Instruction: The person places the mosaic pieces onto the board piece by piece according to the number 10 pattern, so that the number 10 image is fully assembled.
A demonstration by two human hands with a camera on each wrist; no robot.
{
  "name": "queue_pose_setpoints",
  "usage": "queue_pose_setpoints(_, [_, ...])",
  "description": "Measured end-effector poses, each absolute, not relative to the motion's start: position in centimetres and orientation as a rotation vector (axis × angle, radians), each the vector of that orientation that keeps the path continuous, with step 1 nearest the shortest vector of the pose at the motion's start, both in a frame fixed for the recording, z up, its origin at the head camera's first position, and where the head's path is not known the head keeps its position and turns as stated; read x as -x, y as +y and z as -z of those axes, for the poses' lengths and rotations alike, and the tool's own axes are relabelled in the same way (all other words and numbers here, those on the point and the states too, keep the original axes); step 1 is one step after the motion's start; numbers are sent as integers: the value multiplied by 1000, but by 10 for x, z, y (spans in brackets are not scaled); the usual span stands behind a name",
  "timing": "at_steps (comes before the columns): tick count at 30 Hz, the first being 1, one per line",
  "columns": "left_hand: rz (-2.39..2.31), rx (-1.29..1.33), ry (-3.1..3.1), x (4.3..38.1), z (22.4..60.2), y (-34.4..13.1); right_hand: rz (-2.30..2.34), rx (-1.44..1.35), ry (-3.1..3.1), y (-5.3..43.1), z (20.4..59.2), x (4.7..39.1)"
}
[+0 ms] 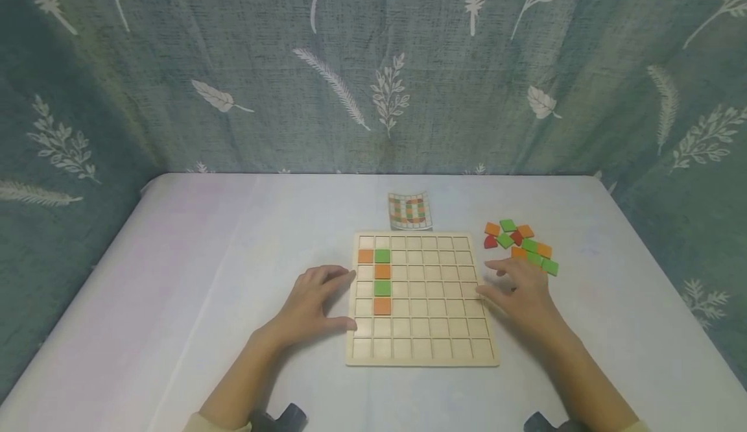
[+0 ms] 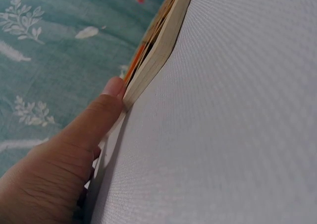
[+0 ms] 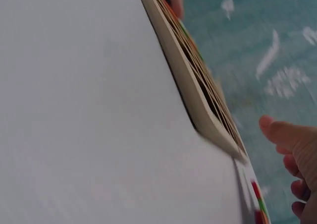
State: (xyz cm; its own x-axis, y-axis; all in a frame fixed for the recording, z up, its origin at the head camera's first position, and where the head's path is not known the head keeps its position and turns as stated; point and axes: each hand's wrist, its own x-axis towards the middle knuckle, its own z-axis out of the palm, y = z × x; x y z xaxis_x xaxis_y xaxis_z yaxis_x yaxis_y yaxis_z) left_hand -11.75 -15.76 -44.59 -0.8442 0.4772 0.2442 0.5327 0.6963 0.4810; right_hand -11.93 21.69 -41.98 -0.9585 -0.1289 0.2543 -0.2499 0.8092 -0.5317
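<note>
A wooden grid board lies flat on the table. An orange tile sits in its leftmost column, beside a green tile that tops a run of alternating green and orange tiles in the second column. My left hand rests at the board's left edge, thumb and fingers spread apart, the thumb right at the rim in the left wrist view. Over the right edge hovers my right hand, fingers loosely bent, with no tile showing between thumb and fingers.
Loose square tiles in green and orange, plus red pieces with a curved side, lie scattered beyond my right hand. Behind the board stands a small pattern card. A leaf-print curtain encloses the white table.
</note>
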Motion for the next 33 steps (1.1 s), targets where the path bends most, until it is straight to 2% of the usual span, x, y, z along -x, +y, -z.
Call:
queue_pose_setpoints(14, [833,820,-2814,118,449,-157,-796,169,-2893,285,417,127])
queue_pose_setpoints(24, [833,816,-2815,118,448,-157,-745,265,-2921,307,435,129])
queue_pose_setpoints(33, [824,821,-2822,118,446,-157,-725,208,-2888,310,441,130])
